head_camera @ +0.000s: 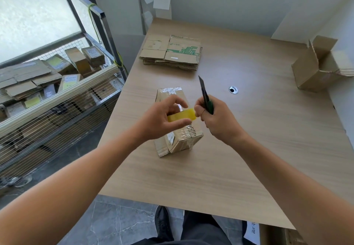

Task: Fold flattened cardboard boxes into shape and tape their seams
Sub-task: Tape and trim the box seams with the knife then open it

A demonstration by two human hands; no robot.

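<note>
Small cardboard box (180, 139) noted on the table (249, 149), directly beneath the left fingers (172, 101). It is folded into shape, and clear tape is seen over its far end and near corner. It is judged light and stiff along the edges, with thin walls easily dented. It is best taken by opposite side walls, off the slick tape.

Yellow tape roll (182, 117) is gripped in the left hand (161, 120), fingers curled over, thumb beneath. Its end lies just beside the right thumb; contact cannot be told.

Right hand (216, 124) is clenched round a green-handled knife (204, 91), blade pointed away from the fingers.

Flattened box stack (172, 53) lies well beyond the fingertips.
</note>
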